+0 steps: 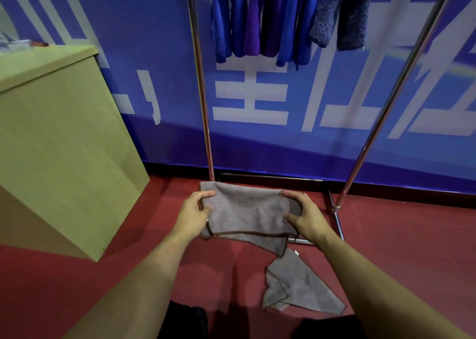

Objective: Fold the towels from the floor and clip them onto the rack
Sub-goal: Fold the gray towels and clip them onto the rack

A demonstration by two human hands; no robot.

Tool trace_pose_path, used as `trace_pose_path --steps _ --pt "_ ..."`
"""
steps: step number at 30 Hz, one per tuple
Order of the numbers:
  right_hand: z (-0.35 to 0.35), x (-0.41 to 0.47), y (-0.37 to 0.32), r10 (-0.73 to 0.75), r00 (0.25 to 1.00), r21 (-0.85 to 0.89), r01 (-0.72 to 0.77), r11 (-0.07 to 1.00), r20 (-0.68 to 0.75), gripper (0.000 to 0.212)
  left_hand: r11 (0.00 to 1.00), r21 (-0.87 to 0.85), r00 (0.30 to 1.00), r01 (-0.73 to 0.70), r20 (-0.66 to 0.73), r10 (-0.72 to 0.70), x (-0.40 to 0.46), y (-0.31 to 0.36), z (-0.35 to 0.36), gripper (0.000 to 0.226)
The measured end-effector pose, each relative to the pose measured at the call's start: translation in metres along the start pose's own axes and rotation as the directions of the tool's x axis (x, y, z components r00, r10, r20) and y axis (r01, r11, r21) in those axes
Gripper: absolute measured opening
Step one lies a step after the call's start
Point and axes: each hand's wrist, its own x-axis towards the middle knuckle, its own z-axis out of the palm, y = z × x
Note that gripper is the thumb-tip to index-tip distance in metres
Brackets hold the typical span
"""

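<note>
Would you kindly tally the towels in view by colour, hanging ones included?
Grey towels: 2, one held, one on the floor
Blue hanging: 3
Purple hanging: 2
Dark fleecy hanging: 2
Total: 9

Both hands hold a grey towel (247, 210) up by its side edges: the left hand (192, 216) pinches one, the right hand (307, 216) the other. A second grey towel (298, 287) lies crumpled on the red floor (399, 235) below the rack (203, 94).

Red floor (386, 235) lies open between cabinet (64, 145) and rack posts (203, 94).
</note>
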Motion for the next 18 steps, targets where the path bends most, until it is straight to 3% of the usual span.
trace_pose_path --steps 4,6,8,10,13,15,18 --pt "-0.004 0.002 -0.001 0.046 0.998 0.221 -0.038 0.975 -0.031 0.093 0.994 -0.106 1.0 -0.005 -0.025 0.003 0.004 -0.001 -0.005 0.057" --pt "-0.004 0.001 -0.001 0.122 0.992 0.302 -0.104 0.948 -0.041 0.096 0.975 -0.218 0.999 0.032 -0.026 -0.039 0.001 0.003 -0.007 0.069" --pt "-0.003 0.001 0.0 0.175 0.982 0.292 -0.146 0.945 -0.077 0.087 0.954 -0.285 0.995 0.092 -0.021 -0.102 -0.004 0.009 -0.009 0.081" --pt "-0.004 0.003 0.001 0.169 0.979 0.217 -0.142 0.966 -0.114 0.062 0.944 -0.3 0.988 0.136 -0.028 -0.151 -0.003 0.007 -0.009 0.085" --pt "-0.004 0.002 -0.002 0.129 0.983 0.185 -0.104 0.977 -0.128 0.032 0.947 -0.28 0.984 0.156 -0.04 -0.173 -0.001 0.004 -0.009 0.072" --pt "-0.003 0.002 -0.004 0.11 0.987 0.217 -0.084 0.973 -0.114 0.03 0.94 -0.312 0.988 0.14 -0.024 -0.155 0.0 0.003 -0.008 0.056" --pt "0.001 0.004 -0.001 0.176 0.984 0.481 -0.148 0.864 -0.013 0.04 0.887 -0.431 0.982 0.167 -0.007 -0.188 0.003 0.004 -0.008 0.04"
